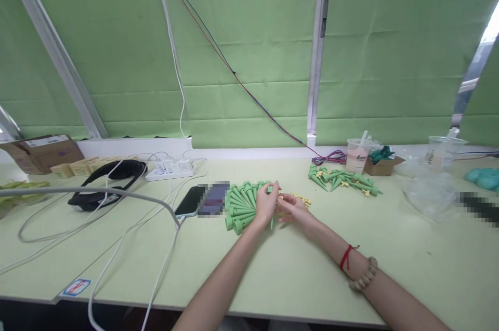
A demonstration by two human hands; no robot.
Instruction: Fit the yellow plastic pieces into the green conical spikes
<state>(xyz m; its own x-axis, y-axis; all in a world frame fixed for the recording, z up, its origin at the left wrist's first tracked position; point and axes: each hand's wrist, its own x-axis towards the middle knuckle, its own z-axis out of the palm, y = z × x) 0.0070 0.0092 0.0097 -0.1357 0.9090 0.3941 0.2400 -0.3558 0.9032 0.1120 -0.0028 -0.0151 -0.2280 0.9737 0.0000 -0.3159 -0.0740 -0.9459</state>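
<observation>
Two hands: yours, meeting above the worktop (273, 268).
Left hand (266, 205): pinches a green cone (272, 219).
Right hand (293, 208): fingers curled on small yellow pieces (302, 198).

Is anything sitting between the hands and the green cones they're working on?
Nothing visible does. The left hand is already on the fan of green cones, and the right hand meets it beside them, over small yellow parts. The phone lies off to the left.
</observation>
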